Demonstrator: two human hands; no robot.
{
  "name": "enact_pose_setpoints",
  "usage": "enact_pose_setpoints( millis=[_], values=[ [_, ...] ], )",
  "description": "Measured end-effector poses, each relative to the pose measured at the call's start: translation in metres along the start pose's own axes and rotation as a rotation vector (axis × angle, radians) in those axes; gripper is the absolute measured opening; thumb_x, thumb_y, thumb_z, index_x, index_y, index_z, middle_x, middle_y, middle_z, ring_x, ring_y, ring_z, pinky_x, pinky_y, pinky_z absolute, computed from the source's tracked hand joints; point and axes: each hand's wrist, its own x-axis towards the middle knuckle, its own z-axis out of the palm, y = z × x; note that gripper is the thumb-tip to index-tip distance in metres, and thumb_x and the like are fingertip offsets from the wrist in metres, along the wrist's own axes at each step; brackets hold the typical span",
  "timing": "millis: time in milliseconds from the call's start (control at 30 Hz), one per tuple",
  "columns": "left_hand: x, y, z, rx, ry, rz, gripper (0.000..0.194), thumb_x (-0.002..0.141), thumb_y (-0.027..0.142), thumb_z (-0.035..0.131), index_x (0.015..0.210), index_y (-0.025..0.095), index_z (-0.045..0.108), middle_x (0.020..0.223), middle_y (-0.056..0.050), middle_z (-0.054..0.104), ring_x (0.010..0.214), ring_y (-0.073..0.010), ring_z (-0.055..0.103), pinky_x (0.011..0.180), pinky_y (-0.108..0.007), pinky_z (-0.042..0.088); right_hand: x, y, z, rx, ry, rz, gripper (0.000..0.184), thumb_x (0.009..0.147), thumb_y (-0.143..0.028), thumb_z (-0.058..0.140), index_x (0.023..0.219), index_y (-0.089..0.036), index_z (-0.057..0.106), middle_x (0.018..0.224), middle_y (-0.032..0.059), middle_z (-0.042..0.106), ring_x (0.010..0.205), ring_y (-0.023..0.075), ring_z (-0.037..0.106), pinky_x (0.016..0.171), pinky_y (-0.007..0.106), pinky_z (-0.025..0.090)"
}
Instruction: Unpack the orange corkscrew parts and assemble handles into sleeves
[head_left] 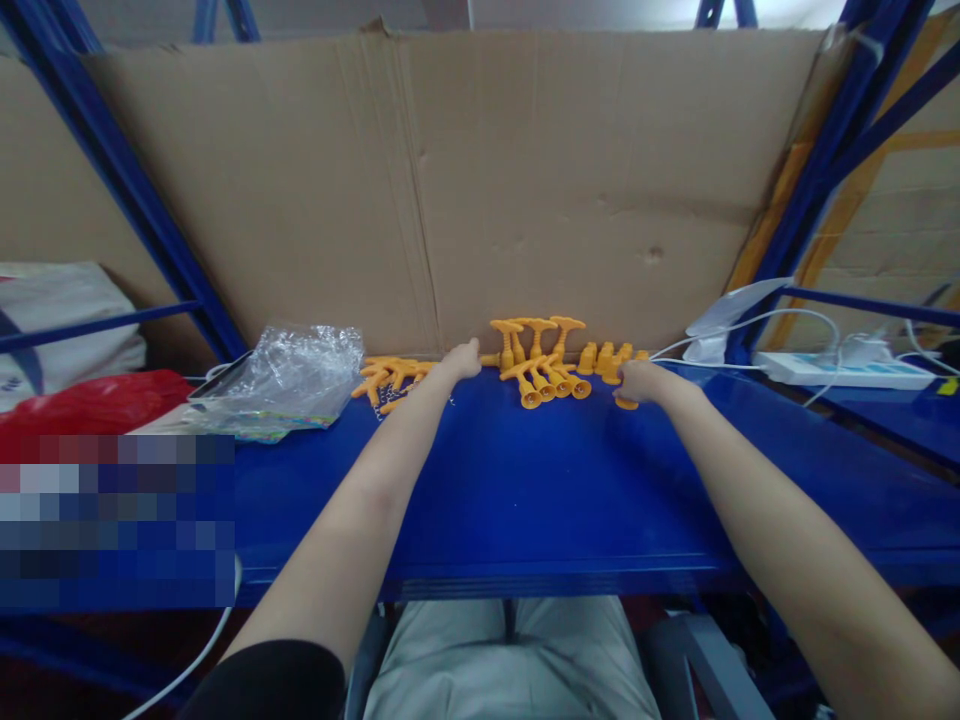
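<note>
My left hand (pixel 463 358) reaches to the back of the blue table, fingers closed. A thin orange plastic piece (pixel 490 360) juts out to its right. My right hand (pixel 639 380) is closed around an orange bell-shaped plastic part (pixel 627 404), whose round rim shows below the fingers. Between the hands, orange T-shaped parts (pixel 536 340) stand upright against the cardboard. In front of them similar parts lie with their bell ends (pixel 559 387) facing me. Short orange bottle-shaped parts (pixel 606 357) stand beside my right hand. Branched orange pieces (pixel 391 374) with thin metal chains lie left of my left hand.
Clear plastic bags (pixel 292 375) lie at the left, near a red bag (pixel 97 400). A tall cardboard sheet (pixel 570 180) closes off the back. At the right are a white power strip (pixel 840 368) and cables. Blue metal posts (pixel 142 190) frame the table (pixel 540 500).
</note>
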Motion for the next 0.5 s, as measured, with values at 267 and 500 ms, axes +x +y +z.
enact_pose_setpoints(
  millis=[267, 500],
  values=[
    [-0.026, -0.057, -0.038, 0.208, -0.273, 0.096, 0.045, 0.071, 0.011, 0.06, 0.112, 0.023, 0.073, 0.114, -0.007, 0.074, 0.106, -0.0261, 0.067, 0.089, -0.03, 0.051, 0.001, -0.002, 0.006, 0.058, -0.004, -0.021, 0.034, 0.077, -0.012, 0.065, 0.11, -0.007, 0.071, 0.104, 0.0218, 0.072, 0.104, 0.0358, 0.069, 0.085, 0.04, 0.054],
    [-0.067, -0.054, -0.018, 0.28, -0.117, 0.182, 0.033, 0.082, 0.011, 0.056, 0.104, 0.027, 0.075, 0.137, -0.009, 0.061, 0.129, -0.0303, 0.053, 0.108, -0.049, 0.038, 0.0, -0.002, 0.008, 0.285, 0.003, 0.049, 0.046, 0.076, -0.019, 0.071, 0.121, -0.008, 0.064, 0.107, 0.0182, 0.07, 0.105, 0.0334, 0.068, 0.088, 0.038, 0.052]
  ],
)
